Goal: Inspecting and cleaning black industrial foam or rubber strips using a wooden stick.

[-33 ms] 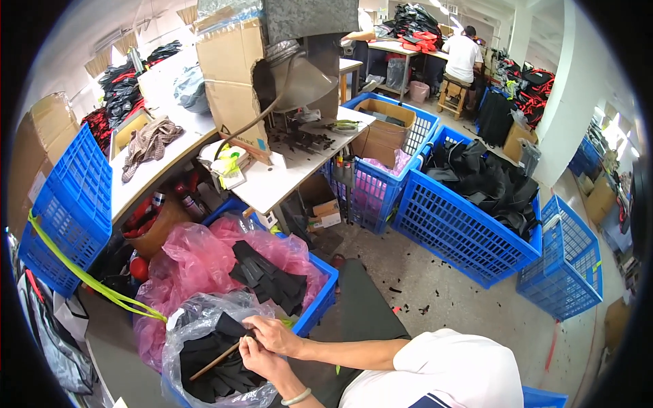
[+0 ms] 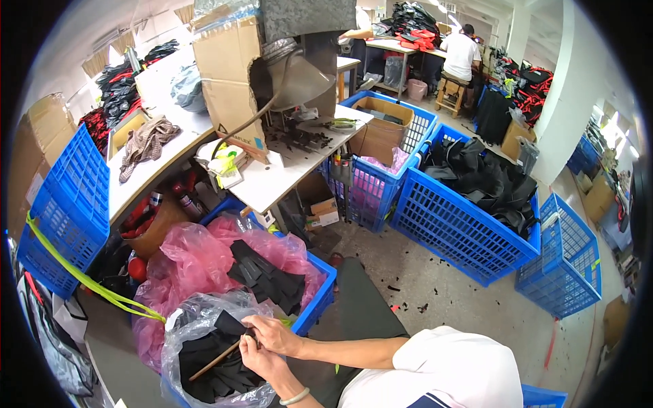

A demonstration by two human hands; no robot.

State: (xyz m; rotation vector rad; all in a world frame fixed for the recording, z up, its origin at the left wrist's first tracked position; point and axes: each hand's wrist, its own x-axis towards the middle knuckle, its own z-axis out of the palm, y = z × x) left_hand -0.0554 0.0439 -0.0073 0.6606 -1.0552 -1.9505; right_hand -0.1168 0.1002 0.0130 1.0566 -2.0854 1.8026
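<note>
A black piece (image 2: 228,322) is pinched at its end by the right hand (image 2: 275,336), with the fingers clamped together. The left hand (image 2: 267,362) is held just below; what is gripped by its bent fingers cannot be told. A stick (image 2: 213,362) is laid in the clear bag (image 2: 204,305), under the 2 hands' side. Floor room (image 2: 411,277) is left between the blue bin's edge (image 2: 321,295) and the big crate (image 2: 462,231).
</note>
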